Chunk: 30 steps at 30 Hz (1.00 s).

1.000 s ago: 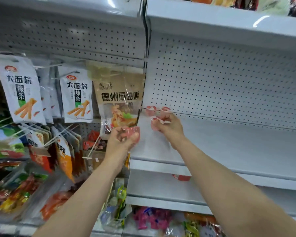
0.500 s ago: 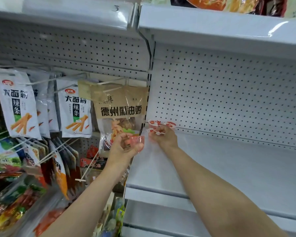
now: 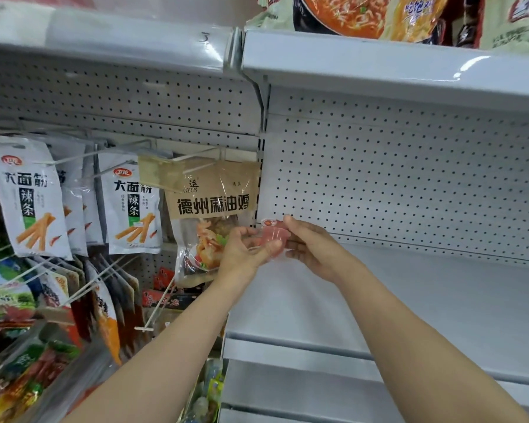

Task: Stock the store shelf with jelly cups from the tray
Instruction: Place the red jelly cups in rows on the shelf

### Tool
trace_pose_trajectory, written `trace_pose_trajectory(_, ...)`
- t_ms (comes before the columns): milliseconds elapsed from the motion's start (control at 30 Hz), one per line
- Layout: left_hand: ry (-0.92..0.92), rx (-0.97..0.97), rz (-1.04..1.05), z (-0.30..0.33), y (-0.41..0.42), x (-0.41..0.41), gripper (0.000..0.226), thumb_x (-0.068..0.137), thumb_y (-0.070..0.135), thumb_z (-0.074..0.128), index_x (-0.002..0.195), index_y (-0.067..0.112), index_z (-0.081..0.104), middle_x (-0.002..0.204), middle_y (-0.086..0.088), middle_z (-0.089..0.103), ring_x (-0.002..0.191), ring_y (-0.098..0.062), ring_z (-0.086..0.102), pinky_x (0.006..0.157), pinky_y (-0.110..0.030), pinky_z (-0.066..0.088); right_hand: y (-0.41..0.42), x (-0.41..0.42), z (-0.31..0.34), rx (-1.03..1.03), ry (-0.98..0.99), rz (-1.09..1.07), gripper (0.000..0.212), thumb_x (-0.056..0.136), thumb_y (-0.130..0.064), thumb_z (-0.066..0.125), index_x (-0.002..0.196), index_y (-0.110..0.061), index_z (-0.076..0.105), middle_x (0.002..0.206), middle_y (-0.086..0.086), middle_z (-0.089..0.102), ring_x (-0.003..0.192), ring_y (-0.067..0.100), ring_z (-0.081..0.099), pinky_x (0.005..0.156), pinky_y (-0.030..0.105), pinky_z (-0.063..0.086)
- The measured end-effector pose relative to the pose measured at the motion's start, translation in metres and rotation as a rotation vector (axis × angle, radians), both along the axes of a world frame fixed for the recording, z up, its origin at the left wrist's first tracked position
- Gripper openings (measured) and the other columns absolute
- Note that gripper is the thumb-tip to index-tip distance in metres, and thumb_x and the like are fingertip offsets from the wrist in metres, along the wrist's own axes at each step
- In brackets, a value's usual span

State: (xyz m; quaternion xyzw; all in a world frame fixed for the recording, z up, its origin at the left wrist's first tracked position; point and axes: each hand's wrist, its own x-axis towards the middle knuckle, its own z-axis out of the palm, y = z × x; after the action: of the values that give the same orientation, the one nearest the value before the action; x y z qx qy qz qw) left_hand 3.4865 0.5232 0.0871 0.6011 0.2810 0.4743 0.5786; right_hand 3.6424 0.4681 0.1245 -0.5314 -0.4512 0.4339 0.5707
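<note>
Hanging snacks: white spicy-strip packets [image 3: 28, 196] hang on pegs at the far left, with a second row [image 3: 133, 206] beside them.
Brown bag: a brown-topped chicken packet [image 3: 213, 193] hangs just left of the upright that divides the two shelf bays.
My left hand: my left hand [image 3: 245, 251] is raised in front of that brown bag, its fingers curled up and its fingertips touching the underside of a pink jelly cup [image 3: 275, 235]; I cannot tell how firmly it grips.
Jelly cup in hand: it sits between my two hands, tilted, above the back left corner of the shelf [image 3: 409, 300].
Jelly cup on shelf: another one, the placed cup [image 3: 269, 222], shows its red-and-white lid at the shelf's back left corner, against the pegboard [image 3: 409, 178], mostly hidden behind the cup I hold.
My right hand: my right hand [image 3: 312, 248] reaches in from the right, thumb over the top and fingers under, pinching the right side of the pink cup.
Shelf: pale grey, its front edge running down to the right.
Upper shelf: noodle packs [image 3: 364, 13] stand above at the top right.
</note>
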Motion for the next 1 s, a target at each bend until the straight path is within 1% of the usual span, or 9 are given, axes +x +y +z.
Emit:
trace_pose_trajectory(100, -0.030, -0.007, -0.063, 0.003, -0.003, 0.013, 0.054, 0.070, 0.023, 0.085, 0.110, 0.012, 0.050, 0.110, -0.015, 0.067, 0.086, -0.015, 0.072, 0.072, -0.026, 0.059, -0.008, 0.012, 0.002, -0.030, -0.011, 0.023, 0.027, 0.079, -0.036, 0.075, 0.095, -0.014, 0.072, 0.091, 0.003, 0.074, 0.081, 0.014, 0.065, 0.078, 0.025, 0.052)
trace_pose_trajectory(200, 0.007, 0.071, -0.050, 0.002, -0.002, 0.027, 0.044, 0.075, 0.021, 0.083, 0.109, 0.016, 0.055, 0.107, -0.006, 0.067, 0.085, -0.008, 0.069, 0.073, -0.022, 0.056, -0.011, 0.026, 0.002, -0.002, 0.022, -0.050, 0.031, 0.076, -0.027, 0.080, 0.098, -0.007, 0.071, 0.100, 0.013, 0.072, 0.091, 0.022, 0.066, 0.089, 0.031, 0.055)
trace_pose_trajectory(333, 0.341, 0.377, 0.089, -0.009, 0.016, 0.033, 0.040, 0.092, 0.038, 0.064, 0.128, 0.023, 0.056, 0.121, 0.015, 0.057, 0.100, 0.000, 0.056, 0.083, -0.007, 0.041, -0.007, 0.039, -0.001, 0.059, -0.142, -0.334, 0.015, 0.081, -0.011, 0.081, 0.092, -0.009, 0.071, 0.090, 0.005, 0.072, 0.086, 0.021, 0.068, 0.084, 0.033, 0.060)
trace_pose_trajectory(433, 0.614, 0.567, 0.078, -0.029, 0.034, 0.036, 0.042, 0.098, 0.040, 0.054, 0.138, 0.027, 0.052, 0.143, 0.005, 0.050, 0.127, -0.017, 0.050, 0.106, -0.034, 0.042, 0.004, 0.048, -0.013, 0.010, -0.387, -0.528, 0.016, 0.076, -0.016, 0.084, 0.088, -0.018, 0.074, 0.086, -0.005, 0.070, 0.079, 0.014, 0.066, 0.083, 0.034, 0.059)
trace_pose_trajectory(500, 0.710, 0.590, 0.073, -0.038, 0.040, 0.036, 0.045, 0.098, 0.041, 0.053, 0.141, 0.027, 0.051, 0.151, 0.001, 0.044, 0.139, -0.023, 0.040, 0.112, -0.042, 0.036, 0.011, 0.049, -0.022, -0.031, -0.506, -0.573, 0.020, 0.075, -0.023, 0.084, 0.090, -0.020, 0.074, 0.088, -0.008, 0.070, 0.078, 0.012, 0.064, 0.078, 0.026, 0.056)
trace_pose_trajectory(567, 0.750, 0.577, 0.068, -0.043, 0.042, 0.034, 0.048, 0.098, 0.042, 0.052, 0.144, 0.030, 0.047, 0.156, 0.003, 0.036, 0.146, -0.022, 0.029, 0.118, -0.044, 0.028, 0.015, 0.049, -0.029, -0.068, -0.603, -0.592, 0.024, 0.074, -0.029, 0.085, 0.092, -0.020, 0.072, 0.089, -0.009, 0.069, 0.073, 0.005, 0.060, 0.065, 0.012, 0.046)
trace_pose_trajectory(633, 0.768, 0.590, 0.071, -0.046, 0.044, 0.033, 0.049, 0.098, 0.043, 0.052, 0.146, 0.032, 0.044, 0.158, 0.005, 0.032, 0.148, -0.020, 0.023, 0.120, -0.043, 0.023, 0.020, 0.049, -0.034, -0.090, -0.654, -0.604, 0.024, 0.075, -0.029, 0.084, 0.093, -0.019, 0.071, 0.089, -0.009, 0.068, 0.071, -0.002, 0.055, 0.058, 0.006, 0.038)
trace_pose_trajectory(833, 0.746, 0.624, 0.084, -0.047, 0.050, 0.033, 0.046, 0.098, 0.039, 0.055, 0.143, 0.029, 0.050, 0.153, 0.005, 0.041, 0.144, -0.018, 0.031, 0.115, -0.030, 0.023, 0.034, 0.049, -0.046, -0.155, -0.645, -0.580, 0.022, 0.074, -0.023, 0.082, 0.093, -0.020, 0.072, 0.094, -0.007, 0.068, 0.077, 0.004, 0.056, 0.057, 0.005, 0.037)
trace_pose_trajectory(1000, 0.734, 0.623, 0.098, -0.050, 0.051, 0.034, 0.045, 0.097, 0.039, 0.056, 0.141, 0.028, 0.051, 0.151, 0.005, 0.044, 0.142, -0.019, 0.034, 0.117, -0.035, 0.027, 0.040, 0.048, -0.045, -0.181, -0.689, -0.575, 0.021, 0.075, -0.024, 0.081, 0.094, -0.019, 0.072, 0.095, -0.006, 0.069, 0.077, 0.005, 0.056, 0.054, 0.003, 0.037)
